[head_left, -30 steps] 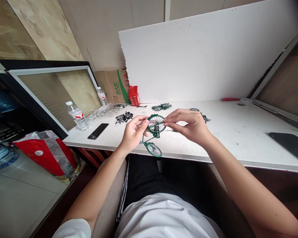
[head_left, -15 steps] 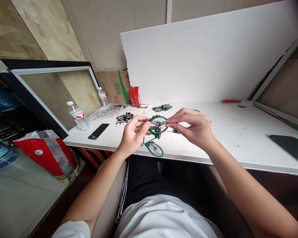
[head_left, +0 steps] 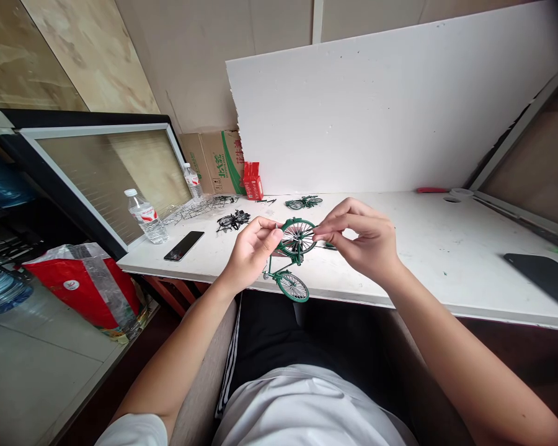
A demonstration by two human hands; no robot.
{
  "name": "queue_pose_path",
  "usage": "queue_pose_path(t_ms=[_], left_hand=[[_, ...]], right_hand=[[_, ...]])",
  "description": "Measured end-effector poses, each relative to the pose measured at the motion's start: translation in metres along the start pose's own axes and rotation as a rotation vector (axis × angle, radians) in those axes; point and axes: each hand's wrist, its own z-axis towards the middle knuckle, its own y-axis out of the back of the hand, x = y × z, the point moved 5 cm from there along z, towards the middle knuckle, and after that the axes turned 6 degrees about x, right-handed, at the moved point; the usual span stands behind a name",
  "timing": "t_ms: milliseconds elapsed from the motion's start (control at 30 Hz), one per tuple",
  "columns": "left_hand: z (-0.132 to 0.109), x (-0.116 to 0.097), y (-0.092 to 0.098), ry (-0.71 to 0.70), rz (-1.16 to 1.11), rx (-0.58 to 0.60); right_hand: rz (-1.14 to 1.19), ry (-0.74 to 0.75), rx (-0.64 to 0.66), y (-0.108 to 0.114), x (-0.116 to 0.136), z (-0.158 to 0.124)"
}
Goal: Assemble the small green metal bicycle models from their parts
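Note:
A green model bicycle [head_left: 298,259] hangs upended above the table's front edge, one wheel [head_left: 299,238] up between my hands and the other wheel [head_left: 292,287] low and tilted. My left hand [head_left: 255,248] is closed on its upper part, thumb and fingers at the left side of the upper wheel. From the right, my right hand [head_left: 360,234] pinches at that wheel's rim with thumb and fingertips. Whether a smaller part is also in that pinch, I cannot tell. Behind lies another green model bicycle [head_left: 304,202] on the white table [head_left: 446,248].
To the left are black model parts [head_left: 233,220], thin wire-like frames [head_left: 204,208], a phone [head_left: 184,245] and two water bottles [head_left: 146,217] [head_left: 193,183]. A red box [head_left: 252,181] stands by a carton [head_left: 218,162]. At right lies a dark flat pad [head_left: 542,279].
The model bicycle has shifted slightly right and down, its lower wheel swinging toward the lower right. My right hand has risen a little, its fingertips still at the upper wheel's rim.

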Motion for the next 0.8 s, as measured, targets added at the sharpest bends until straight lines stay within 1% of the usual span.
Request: queue_pose_path(t_ms=[133, 400, 633, 800], left_hand=[[0.001, -0.002, -0.001, -0.01, -0.026, 0.043], [0.001, -0.004, -0.003, -0.009, -0.061, 0.079], [0.001, 0.001, 0.0, 0.029, -0.073, 0.073], [0.0, 0.007, 0.001, 0.068, -0.116, 0.071]], right_hand=[[0.018, 0.015, -0.015, -0.001, 0.001, 0.001], [0.027, 0.13, -0.031, -0.003, 0.006, 0.003], [0.001, 0.107, -0.038, -0.003, 0.001, -0.001], [0.0, 0.106, -0.021, -0.005, 0.002, 0.0]])
